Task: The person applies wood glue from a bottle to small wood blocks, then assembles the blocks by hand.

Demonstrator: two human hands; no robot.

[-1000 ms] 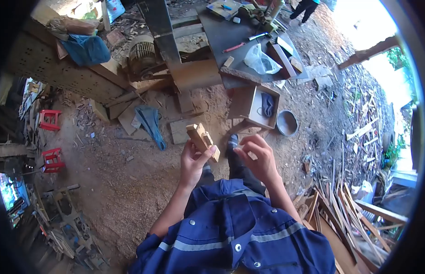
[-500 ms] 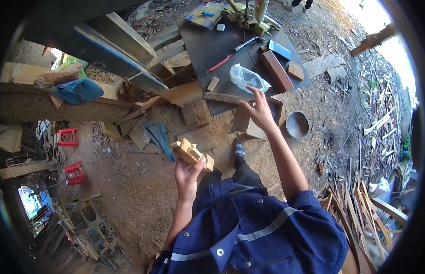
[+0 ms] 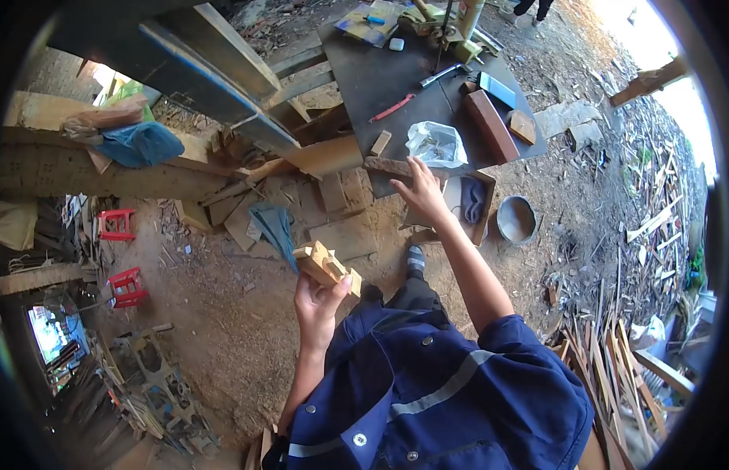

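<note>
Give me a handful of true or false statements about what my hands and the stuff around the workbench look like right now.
1. The left hand holds a notched wooden piece. True.
2. The right hand rests in the lap. False: it is stretched out to the dark table's near edge.
3. A clear plastic bag lies on the table. True.
4. The round metal bowl sits on the table. False: it is on the ground.
5. Two red stools stand on the dirt. True.

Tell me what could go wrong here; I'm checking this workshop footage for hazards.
The left hand holds the notched wooden block by one end only, so it might slip. The right hand stretches toward the dark table edge; leaning that far could unbalance the person above scrap wood.
</note>
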